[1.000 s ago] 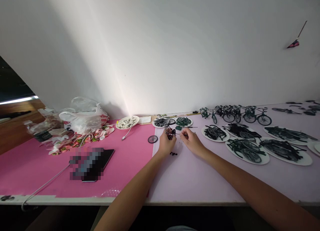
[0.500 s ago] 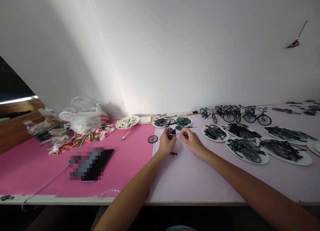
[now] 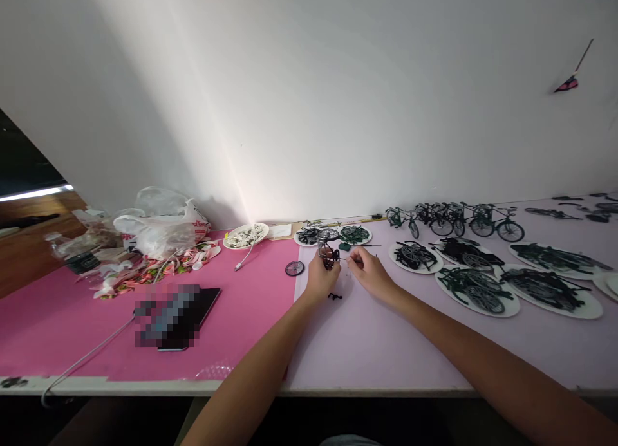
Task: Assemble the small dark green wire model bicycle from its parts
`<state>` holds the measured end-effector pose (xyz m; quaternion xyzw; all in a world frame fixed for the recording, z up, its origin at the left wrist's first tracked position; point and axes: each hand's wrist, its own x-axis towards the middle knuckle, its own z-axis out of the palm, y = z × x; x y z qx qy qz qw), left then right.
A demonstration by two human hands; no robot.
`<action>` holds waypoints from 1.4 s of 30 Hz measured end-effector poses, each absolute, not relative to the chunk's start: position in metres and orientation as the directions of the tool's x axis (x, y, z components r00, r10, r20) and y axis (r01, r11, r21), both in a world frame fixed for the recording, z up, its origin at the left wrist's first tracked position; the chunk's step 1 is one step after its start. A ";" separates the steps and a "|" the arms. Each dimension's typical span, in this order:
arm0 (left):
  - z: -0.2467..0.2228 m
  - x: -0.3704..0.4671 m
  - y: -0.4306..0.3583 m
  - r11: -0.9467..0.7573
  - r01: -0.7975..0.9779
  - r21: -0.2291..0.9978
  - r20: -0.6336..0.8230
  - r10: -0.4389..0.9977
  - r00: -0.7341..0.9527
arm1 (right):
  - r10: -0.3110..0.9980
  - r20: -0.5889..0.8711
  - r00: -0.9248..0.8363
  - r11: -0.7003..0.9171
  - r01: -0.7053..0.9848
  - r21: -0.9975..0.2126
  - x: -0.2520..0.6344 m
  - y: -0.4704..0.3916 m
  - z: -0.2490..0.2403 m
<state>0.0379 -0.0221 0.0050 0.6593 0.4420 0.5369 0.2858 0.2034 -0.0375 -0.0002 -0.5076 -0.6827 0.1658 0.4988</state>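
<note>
My left hand (image 3: 322, 277) is closed around a small dark model bicycle (image 3: 330, 257) over the lilac part of the table. Just to its right, my right hand (image 3: 369, 272) has its fingers pinched on a thin rod (image 3: 343, 259) that points at the model. A small black part (image 3: 335, 297) lies below my left hand. One loose black wheel (image 3: 294, 268) rests left of the hands, at the edge of the pink sheet. Behind the hands are plates of dark parts (image 3: 316, 235) and green parts (image 3: 354, 234).
Several assembled model bicycles (image 3: 454, 221) stand along the wall at right, behind plates (image 3: 502, 307) of dark and green parts. At left lie a phone (image 3: 203, 311), a cable (image 3: 103, 343), a plastic bag (image 3: 167, 230), pink pieces (image 3: 205, 256) and a plate of white parts (image 3: 246, 236).
</note>
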 end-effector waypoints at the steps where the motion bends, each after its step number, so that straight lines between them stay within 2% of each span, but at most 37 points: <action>1: 0.005 0.038 -0.022 -0.445 0.277 0.852 0.454 0.890 0.034 | 0.857 0.514 0.013 0.431 0.526 -0.733 0.203 -0.038 0.000; 25: 0.007 0.038 -0.023 -0.460 0.290 0.839 0.465 0.884 0.055 | 0.873 0.489 0.002 0.415 0.525 -0.743 0.204 -0.037 0.001; 34: 0.006 0.038 -0.022 -0.491 0.317 0.811 0.497 0.865 0.070 | 0.872 0.488 -0.036 0.411 0.597 -0.689 0.209 -0.034 0.002; 42: 0.004 0.038 -0.022 -0.524 0.311 0.793 0.523 0.847 0.093 | 0.889 0.458 -0.013 0.384 0.566 -0.729 0.209 -0.038 0.003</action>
